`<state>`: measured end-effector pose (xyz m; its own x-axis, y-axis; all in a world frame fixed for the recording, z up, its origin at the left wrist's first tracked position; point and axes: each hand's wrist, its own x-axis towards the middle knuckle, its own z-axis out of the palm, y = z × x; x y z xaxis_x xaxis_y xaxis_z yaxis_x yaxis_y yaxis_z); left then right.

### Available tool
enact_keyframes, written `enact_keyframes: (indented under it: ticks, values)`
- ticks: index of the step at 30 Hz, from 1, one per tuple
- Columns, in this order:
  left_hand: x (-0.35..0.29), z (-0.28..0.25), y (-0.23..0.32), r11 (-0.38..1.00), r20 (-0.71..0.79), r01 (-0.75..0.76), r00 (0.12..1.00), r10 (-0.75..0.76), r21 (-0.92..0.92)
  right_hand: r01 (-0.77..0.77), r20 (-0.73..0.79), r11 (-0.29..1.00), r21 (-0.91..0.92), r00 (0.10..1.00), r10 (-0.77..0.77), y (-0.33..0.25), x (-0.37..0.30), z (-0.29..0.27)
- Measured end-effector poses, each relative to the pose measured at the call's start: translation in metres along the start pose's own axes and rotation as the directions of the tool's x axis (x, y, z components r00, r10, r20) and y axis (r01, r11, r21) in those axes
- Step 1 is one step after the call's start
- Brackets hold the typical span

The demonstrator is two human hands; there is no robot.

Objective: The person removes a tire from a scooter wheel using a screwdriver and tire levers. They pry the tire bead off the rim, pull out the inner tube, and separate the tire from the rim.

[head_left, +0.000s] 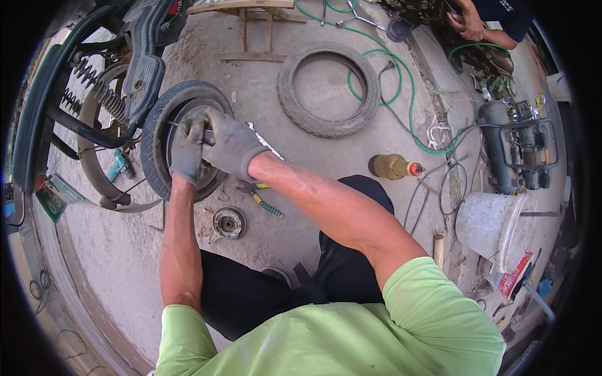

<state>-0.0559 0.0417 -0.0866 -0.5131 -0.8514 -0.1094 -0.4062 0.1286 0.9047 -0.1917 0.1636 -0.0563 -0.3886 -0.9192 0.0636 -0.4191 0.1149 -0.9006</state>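
Both my hands wear grey work gloves and meet over the middle of a motorcycle wheel (154, 138) with its tyre on. My left hand (187, 150) is closed at the hub, its fingers against my right. My right hand (231, 143) is closed too, beside it. What they grip between them is hidden by the gloves. A thin pale strip with dark marks (266, 141) shows past my right wrist; whether I hold it is unclear. Below the wheel lie a round metal brake plate (229, 223) and pliers with green-and-yellow handles (268, 204).
A motorbike frame (141, 81) stands at left, with a teal power tool (119, 164) near it. A loose tyre (287, 91), green hose (411, 113), bottle (390, 167), compressor (495, 144) and white bucket (486, 222) occupy the right. Another person's hand (469, 26) shows far right.
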Motion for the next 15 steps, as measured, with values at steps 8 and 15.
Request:
enact_keyframes:
  ticks: [8,15]
  values:
    - [0.005,0.006,0.005,0.996,-0.045,-0.052,0.997,0.055,0.075,0.144,-0.005,0.922,0.36,0.988,-0.152,-0.069,-0.102,-0.188]
    - [0.007,0.01,-0.004,0.993,-0.014,-0.064,0.998,0.063,-0.099,-0.626,-0.151,0.617,0.476,0.634,0.759,0.08,-0.3,-0.305]
